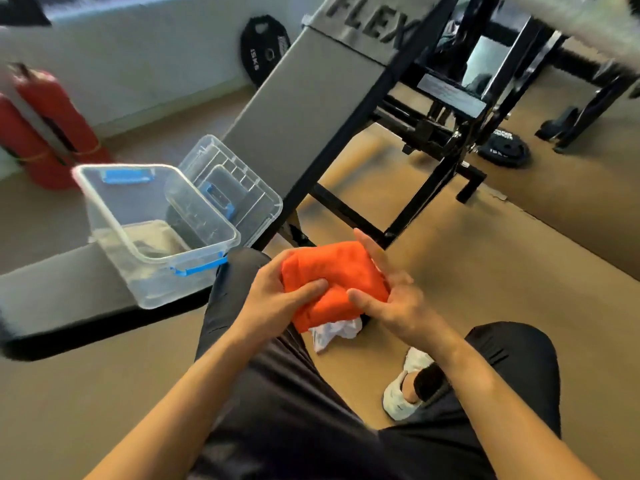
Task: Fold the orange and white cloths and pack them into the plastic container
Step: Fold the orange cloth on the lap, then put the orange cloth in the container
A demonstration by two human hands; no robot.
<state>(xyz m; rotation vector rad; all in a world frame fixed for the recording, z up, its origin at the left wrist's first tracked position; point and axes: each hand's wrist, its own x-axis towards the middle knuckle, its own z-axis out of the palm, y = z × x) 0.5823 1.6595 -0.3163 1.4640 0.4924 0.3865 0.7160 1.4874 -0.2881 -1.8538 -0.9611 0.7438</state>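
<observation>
L hand: thumb on top of orange cloth, fingers curled under its left edge. R hand: thumb pressed on top, fingers extended along the right side. Both forearms bare, converging fwd over the lap.

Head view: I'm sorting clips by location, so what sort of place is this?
Most likely a gym: a padded weight bench marked FLEX, a black weight plate leaning on the wall, and a second plate on the floor.

grey bench | red extinguishers left | weight plate against wall | white shoe
</observation>
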